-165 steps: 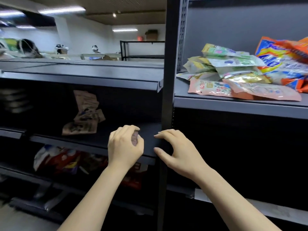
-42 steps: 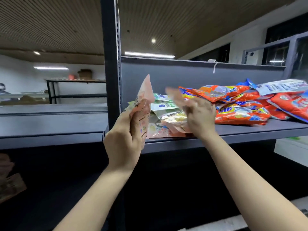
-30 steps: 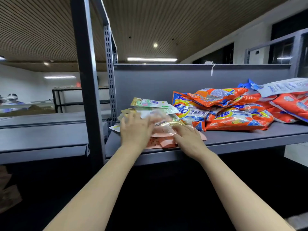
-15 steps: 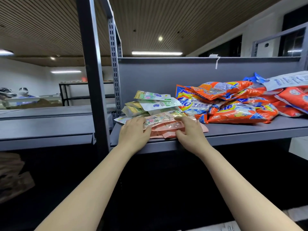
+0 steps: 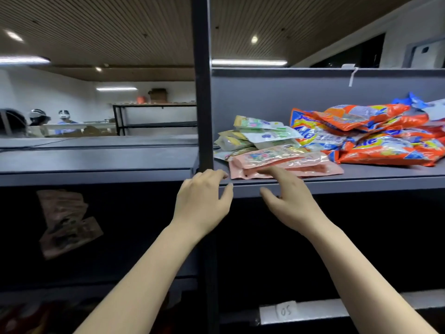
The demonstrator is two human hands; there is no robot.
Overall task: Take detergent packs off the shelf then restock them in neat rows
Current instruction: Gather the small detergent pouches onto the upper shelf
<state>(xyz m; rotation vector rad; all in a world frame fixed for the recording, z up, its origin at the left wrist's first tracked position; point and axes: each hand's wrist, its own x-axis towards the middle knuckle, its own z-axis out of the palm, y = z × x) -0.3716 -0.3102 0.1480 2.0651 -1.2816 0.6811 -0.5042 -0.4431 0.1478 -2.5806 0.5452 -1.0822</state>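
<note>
Pink detergent packs [image 5: 289, 162] lie flat near the front of the grey shelf [image 5: 361, 184], with green and yellow packs [image 5: 257, 136] stacked behind them. Large orange packs [image 5: 375, 138] are heaped to the right. My left hand [image 5: 202, 203] hangs in front of the shelf's edge by the upright post, fingers loosely curled and holding nothing. My right hand [image 5: 286, 198] is just below the pink packs with relaxed fingers; its fingertips reach the shelf's front edge, holding nothing.
A dark upright post [image 5: 202, 92] divides the shelving. On the lower left shelf lie brownish packs [image 5: 65, 222]. A white label marked 05 [image 5: 279, 310] sits on the lower rail. People stand far off at the left [image 5: 62, 116].
Both hands have let go of the pink packs and drawn back off the shelf to its front edge. The view has swung left and down.
</note>
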